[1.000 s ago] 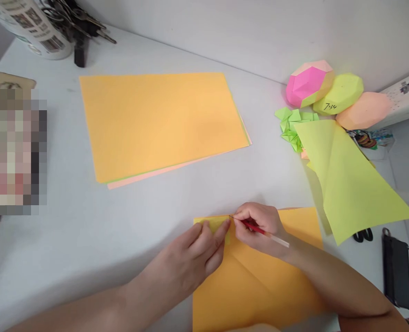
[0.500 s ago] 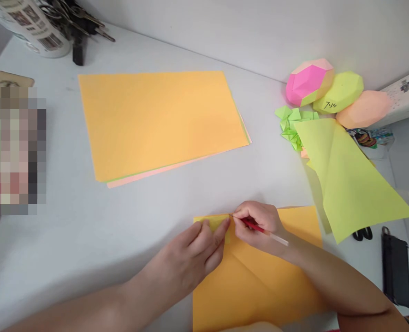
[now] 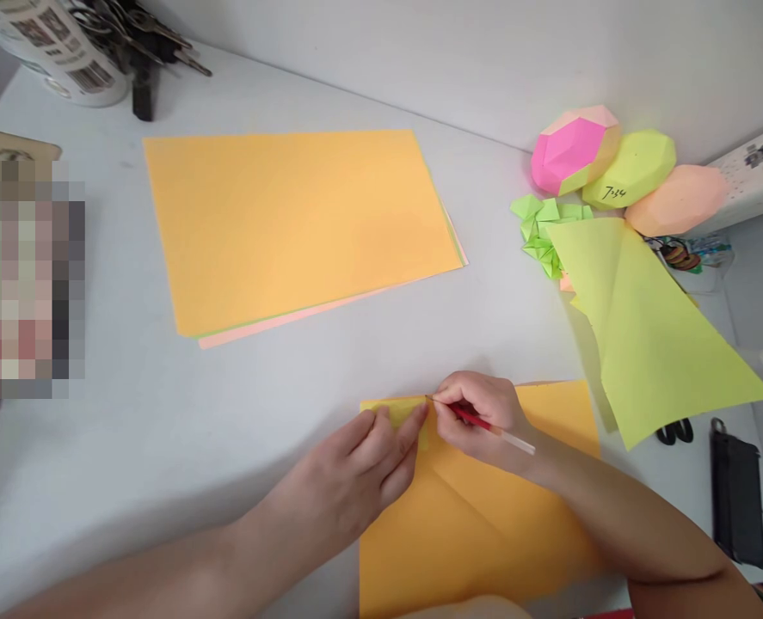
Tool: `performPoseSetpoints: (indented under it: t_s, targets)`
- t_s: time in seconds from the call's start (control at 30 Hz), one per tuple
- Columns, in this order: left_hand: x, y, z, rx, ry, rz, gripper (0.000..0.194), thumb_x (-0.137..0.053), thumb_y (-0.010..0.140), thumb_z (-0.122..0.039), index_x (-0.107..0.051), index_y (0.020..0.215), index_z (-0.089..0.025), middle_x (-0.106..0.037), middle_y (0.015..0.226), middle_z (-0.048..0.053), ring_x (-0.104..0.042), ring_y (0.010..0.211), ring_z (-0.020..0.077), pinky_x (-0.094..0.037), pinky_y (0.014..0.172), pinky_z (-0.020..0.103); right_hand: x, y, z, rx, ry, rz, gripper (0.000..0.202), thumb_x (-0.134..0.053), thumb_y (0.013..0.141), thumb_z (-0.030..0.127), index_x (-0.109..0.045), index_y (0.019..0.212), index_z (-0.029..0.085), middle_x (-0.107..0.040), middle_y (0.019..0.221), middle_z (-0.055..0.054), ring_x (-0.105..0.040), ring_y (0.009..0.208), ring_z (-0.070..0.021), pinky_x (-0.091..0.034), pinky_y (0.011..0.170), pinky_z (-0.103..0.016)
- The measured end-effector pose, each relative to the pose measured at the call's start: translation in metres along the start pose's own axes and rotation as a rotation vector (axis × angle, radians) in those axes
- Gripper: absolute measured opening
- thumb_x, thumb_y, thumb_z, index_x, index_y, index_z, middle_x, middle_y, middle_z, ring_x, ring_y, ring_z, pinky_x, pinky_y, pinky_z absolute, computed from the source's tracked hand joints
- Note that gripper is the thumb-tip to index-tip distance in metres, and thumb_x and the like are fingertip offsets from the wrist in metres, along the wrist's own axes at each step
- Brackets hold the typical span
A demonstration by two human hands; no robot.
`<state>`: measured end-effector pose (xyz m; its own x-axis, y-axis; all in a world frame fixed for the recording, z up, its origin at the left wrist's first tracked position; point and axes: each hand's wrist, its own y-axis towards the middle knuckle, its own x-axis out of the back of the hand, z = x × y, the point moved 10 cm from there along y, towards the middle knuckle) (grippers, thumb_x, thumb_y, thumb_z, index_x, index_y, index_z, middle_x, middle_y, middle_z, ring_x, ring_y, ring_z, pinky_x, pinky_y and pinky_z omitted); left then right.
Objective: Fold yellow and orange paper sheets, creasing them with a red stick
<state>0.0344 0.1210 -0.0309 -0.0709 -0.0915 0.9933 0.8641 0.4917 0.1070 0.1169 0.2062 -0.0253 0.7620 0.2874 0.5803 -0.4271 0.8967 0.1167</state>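
An orange sheet with a diagonal crease lies in front of me, partly under my arms. At its top left corner sits a small yellow piece. My left hand presses that piece down with its fingertips, the fingers bent and slightly apart. Closed round a red pencil with a pale end, my right hand rests at the sheet's upper edge. The pencil's tip touches down beside my left index fingertip, at the yellow piece's right end.
A stack of coloured sheets lies further back. To the right are faceted paper shapes, green folded pieces, a lime sheet and a black case. Keys and a white container stand back left.
The whole view has shifted very slightly. Both hands, the pencil and the papers otherwise keep nearly the same places.
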Motion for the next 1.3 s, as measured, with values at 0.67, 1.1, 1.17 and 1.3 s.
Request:
performPoseSetpoints:
  t_s: [0.67,1.1,1.17,1.3]
  targets:
    - [-0.0034,-0.0021,-0.0002,0.005,0.019,0.03,0.053,-0.068,0.069,-0.034,-0.06,0.12,-0.022,-0.044,0.144,0.005,-0.045,0.115,0.0276,-0.034,0.098,0.038,-0.0012,-0.0016,0.0002,0.038,0.019,-0.006,0.014,-0.05,0.077,0.006,-0.05,0.075,0.021,-0.055,0.066,0.003,-0.045,0.053,-0.0077,-0.036,0.049,-0.019]
    - [-0.0042,-0.0021,-0.0013,-0.002,0.003,0.03,0.054,-0.068,0.068,-0.033,-0.059,0.121,-0.021,-0.043,0.145,0.007,-0.043,0.117,0.0286,-0.032,0.099,0.039,-0.0014,-0.0023,0.0001,0.035,0.011,0.004,0.016,-0.051,0.076,0.005,-0.051,0.075,0.02,-0.056,0.066,0.003,-0.045,0.054,-0.0076,-0.037,0.051,-0.019]
    - [-0.0044,-0.0023,-0.0014,-0.003,0.009,0.034,0.055,-0.068,0.068,-0.034,-0.059,0.121,-0.022,-0.042,0.145,0.006,-0.043,0.117,0.0286,-0.032,0.099,0.039,-0.0015,-0.0021,0.0002,0.029,0.01,0.007,0.016,-0.051,0.076,0.005,-0.051,0.075,0.02,-0.055,0.066,0.003,-0.044,0.054,-0.0075,-0.036,0.05,-0.019]
    - [-0.0042,-0.0025,-0.0004,0.004,0.016,0.028,0.057,-0.069,0.067,-0.036,-0.059,0.122,-0.023,-0.043,0.145,0.006,-0.044,0.117,0.0284,-0.033,0.099,0.039,-0.0003,-0.002,0.0004,0.025,0.02,-0.002,0.015,-0.051,0.077,0.006,-0.05,0.075,0.021,-0.056,0.067,0.003,-0.046,0.055,-0.0078,-0.037,0.051,-0.019]
